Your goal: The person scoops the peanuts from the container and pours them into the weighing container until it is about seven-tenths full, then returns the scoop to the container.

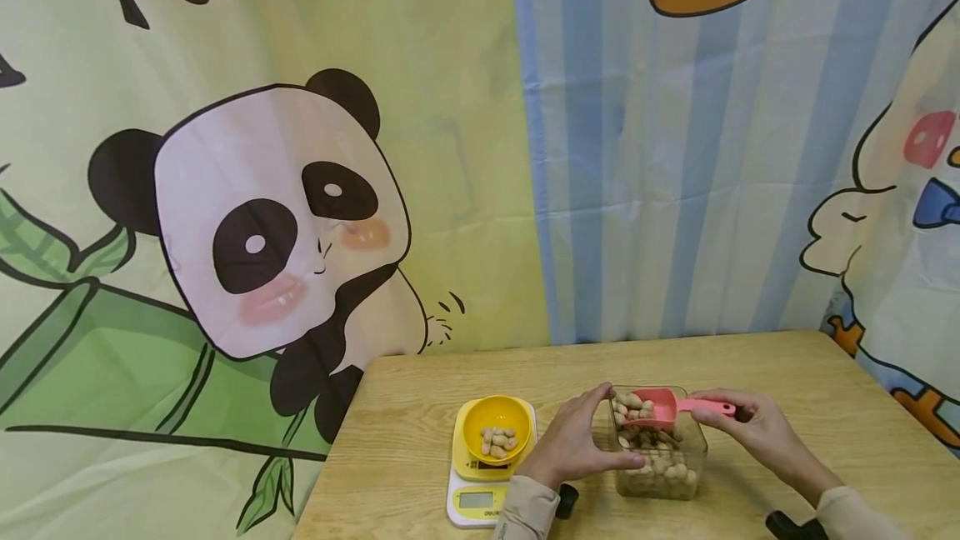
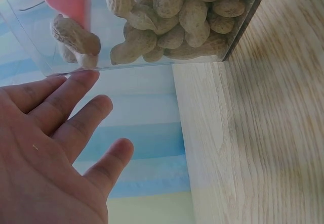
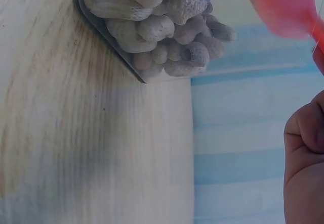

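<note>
A clear plastic container of unshelled peanuts stands on the table. My left hand holds its left side, with the thumb over the front wall and the fingers at the back edge. In the left wrist view the lower fingers spread away from the wall. My right hand pinches the handle of a pink scoop. The scoop's head is tilted inside the container's top, its mouth facing left among peanuts. In the right wrist view part of the right hand appears below the scoop.
Left of the container a white and yellow kitchen scale carries a yellow bowl with several peanuts in it. Wooden table surrounds both. Behind hangs a printed curtain with a panda.
</note>
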Available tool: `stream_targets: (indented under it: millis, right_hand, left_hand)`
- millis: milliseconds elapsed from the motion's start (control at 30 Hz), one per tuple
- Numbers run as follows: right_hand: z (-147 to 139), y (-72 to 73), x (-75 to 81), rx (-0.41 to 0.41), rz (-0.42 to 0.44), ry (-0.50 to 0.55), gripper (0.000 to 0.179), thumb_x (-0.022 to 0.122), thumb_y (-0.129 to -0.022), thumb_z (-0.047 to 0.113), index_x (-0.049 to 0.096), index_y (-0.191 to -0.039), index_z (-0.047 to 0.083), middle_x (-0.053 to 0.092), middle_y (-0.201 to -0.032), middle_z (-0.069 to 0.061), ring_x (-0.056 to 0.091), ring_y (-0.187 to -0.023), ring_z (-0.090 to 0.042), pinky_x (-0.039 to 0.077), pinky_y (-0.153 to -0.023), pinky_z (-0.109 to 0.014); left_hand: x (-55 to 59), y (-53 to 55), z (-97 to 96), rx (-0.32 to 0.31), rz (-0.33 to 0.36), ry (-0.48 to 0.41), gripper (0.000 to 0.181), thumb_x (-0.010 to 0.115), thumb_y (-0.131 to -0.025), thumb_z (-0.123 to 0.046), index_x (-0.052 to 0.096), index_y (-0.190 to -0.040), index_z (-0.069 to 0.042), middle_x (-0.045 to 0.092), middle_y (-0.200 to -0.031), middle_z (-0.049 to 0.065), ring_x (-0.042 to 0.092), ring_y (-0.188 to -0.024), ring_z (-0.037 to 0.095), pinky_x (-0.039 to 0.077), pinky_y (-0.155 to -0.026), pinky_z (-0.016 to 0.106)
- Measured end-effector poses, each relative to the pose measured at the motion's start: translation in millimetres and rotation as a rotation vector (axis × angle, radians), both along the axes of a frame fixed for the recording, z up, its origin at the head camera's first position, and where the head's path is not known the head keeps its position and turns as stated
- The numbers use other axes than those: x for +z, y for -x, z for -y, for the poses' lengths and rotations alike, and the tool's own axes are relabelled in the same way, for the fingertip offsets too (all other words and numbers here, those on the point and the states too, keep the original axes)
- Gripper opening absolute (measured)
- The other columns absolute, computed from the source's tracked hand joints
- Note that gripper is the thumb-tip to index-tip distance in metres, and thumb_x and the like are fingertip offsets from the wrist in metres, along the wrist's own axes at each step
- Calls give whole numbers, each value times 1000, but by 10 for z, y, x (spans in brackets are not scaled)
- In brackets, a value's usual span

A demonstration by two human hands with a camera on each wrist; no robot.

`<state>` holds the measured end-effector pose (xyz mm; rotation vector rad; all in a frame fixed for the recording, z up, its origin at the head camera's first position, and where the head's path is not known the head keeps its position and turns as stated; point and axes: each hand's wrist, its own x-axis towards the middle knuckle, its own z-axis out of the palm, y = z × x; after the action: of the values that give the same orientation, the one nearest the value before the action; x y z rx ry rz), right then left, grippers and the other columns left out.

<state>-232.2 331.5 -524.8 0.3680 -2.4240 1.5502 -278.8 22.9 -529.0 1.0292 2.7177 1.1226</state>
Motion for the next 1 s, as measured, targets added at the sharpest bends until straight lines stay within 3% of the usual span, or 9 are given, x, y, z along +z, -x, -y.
stream_targets:
  millis: [167, 333, 433, 767, 933, 1000]
  right_hand:
    - [66, 14, 66, -14, -11, -77, 23, 72, -96, 18, 75, -118, 11, 61, -70, -4, 40, -51, -12, 38, -43, -29]
    - [128, 68, 104, 98, -8, -76, 21, 72, -96, 17, 76, -116, 19, 62, -74, -9, 41, -49, -13, 42, -44, -30]
    - [146, 84, 99, 135, -6, -50, 21, 71, -97, 13, 75, -117, 17, 63, -77, -13, 40, -48, -13, 42, -43, -30]
    - [80, 66, 39, 110, 30, 24, 23, 66, -100, 9, 72, -122, 5, 61, -74, -7, 35, -51, -18, 40, -45, -35]
    - [47, 42, -23, 107, 54, 82, 29, 63, -101, 8, 67, -127, -4, 63, -76, -9, 39, -55, -19, 43, -49, -37]
    - [42, 35, -44, 101, 50, 89, 29, 63, -101, 8, 66, -127, -5, 68, -86, -12, 46, -60, -18, 46, -52, -34]
  left_hand:
    - [12, 1, 8, 1, -19, 0, 101, 74, -78, -71, 24, -159, -41, 43, -152, -20, 42, -141, 19, 44, -109, 50]
    - [14, 2, 5, 2, -23, 4, 99, 74, -78, -71, 25, -158, -41, 45, -150, -21, 43, -140, 18, 44, -108, 50]
    - [16, -1, -3, -3, -17, 3, 99, 74, -78, -72, 25, -158, -41, 44, -150, -21, 43, -140, 18, 44, -108, 51]
    - [11, 4, -6, 0, -10, 4, 99, 74, -78, -72, 24, -159, -42, 43, -151, -22, 43, -140, 18, 45, -108, 50]
    - [-2, 6, 3, 1, 4, -3, 98, 75, -78, -70, 24, -158, -43, 43, -150, -23, 44, -139, 17, 47, -106, 50]
    - [-4, 4, 6, 0, 7, -7, 98, 75, -78, -70, 24, -158, -43, 43, -150, -23, 44, -139, 17, 46, -106, 51]
